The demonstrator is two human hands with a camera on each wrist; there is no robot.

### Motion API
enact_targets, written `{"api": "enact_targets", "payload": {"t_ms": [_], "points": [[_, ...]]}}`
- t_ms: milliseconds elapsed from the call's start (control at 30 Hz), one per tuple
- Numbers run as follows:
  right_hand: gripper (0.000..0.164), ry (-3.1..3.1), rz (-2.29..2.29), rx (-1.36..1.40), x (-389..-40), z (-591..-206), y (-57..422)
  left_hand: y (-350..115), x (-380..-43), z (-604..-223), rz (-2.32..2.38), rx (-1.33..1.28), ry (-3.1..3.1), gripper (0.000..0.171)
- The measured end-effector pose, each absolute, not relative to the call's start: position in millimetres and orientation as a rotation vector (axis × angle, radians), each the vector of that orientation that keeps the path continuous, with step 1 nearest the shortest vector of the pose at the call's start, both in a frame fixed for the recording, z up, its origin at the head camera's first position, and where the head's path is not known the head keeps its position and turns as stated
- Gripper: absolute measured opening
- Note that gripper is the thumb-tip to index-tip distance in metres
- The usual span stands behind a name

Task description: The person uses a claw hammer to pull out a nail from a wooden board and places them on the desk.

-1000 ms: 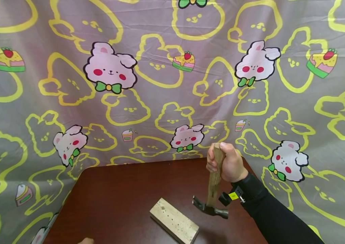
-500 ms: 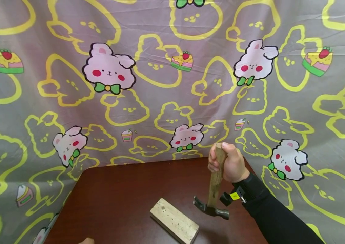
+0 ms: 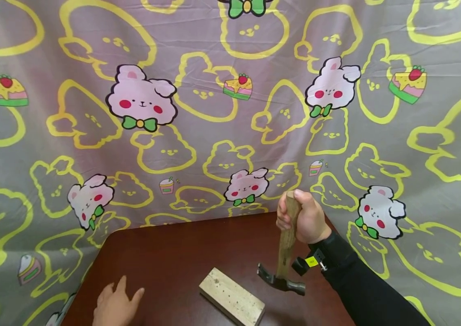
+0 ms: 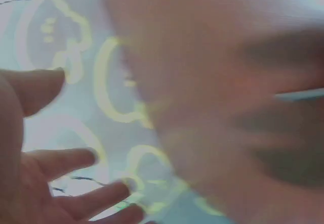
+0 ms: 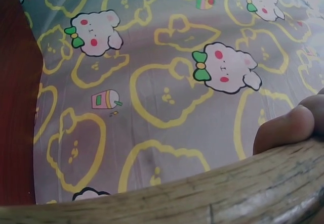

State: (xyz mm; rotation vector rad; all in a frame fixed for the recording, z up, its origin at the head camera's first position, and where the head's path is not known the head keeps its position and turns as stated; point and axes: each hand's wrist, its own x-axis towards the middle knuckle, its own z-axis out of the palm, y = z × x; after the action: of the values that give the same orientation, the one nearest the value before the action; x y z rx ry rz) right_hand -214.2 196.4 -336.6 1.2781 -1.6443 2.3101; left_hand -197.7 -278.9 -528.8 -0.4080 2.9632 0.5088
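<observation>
My right hand [image 3: 305,217] grips a claw hammer [image 3: 287,246] by the top of its wooden handle, with the steel head hanging down and the claw toward the left. Its handle [image 5: 202,196] crosses the bottom of the right wrist view, with a fingertip [image 5: 288,128] over it. Left of the hammer head, a pale wooden block [image 3: 232,294] with several small dark marks on top lies on the table. My left hand [image 3: 116,303] is at the lower left with fingers spread and holds nothing. In the left wrist view, its fingers [image 4: 91,198] are stretched out.
The dark red-brown table [image 3: 165,253] has its far edge close to a grey cloth [image 3: 214,136] printed with yellow outlines and white rabbits. The same cloth surrounds both sides. A black sleeve covers my right arm [image 3: 369,285], with a wrist camera [image 3: 309,263] strapped on.
My left hand has come up into the head view from the bottom edge, fingers spread. The head view has tilted up slightly. The hammer and the right hand stay almost where they were.
</observation>
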Motion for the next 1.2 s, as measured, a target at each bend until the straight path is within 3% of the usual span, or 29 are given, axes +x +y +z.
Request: {"api": "enact_targets", "payload": {"t_ms": [67,133,367,633,900,1200], "points": [[0.049,-1.644,2.315,1.255,-214,-335,196,-263,-202,-506,0.634,-0.373,3.066,0.112],[0.049,-1.652,2.322,1.219,-214,-333,194,-247,-206,-486,0.755,-0.293,3.162,0.112],[0.049,-1.680,2.350,1.098,-217,-322,185,-181,-216,-451,1.074,0.226,3.427,0.101],[0.047,-1.720,2.354,1.081,-225,-313,163,-106,-215,-431,1.368,0.706,3.290,0.103],[0.049,-1.659,2.354,1.157,-228,-310,153,-36,-209,-434,1.513,1.034,3.019,0.100],[0.049,-1.622,2.380,1.153,-229,-307,144,-9,-203,-450,1.596,1.121,2.801,0.101]]}}
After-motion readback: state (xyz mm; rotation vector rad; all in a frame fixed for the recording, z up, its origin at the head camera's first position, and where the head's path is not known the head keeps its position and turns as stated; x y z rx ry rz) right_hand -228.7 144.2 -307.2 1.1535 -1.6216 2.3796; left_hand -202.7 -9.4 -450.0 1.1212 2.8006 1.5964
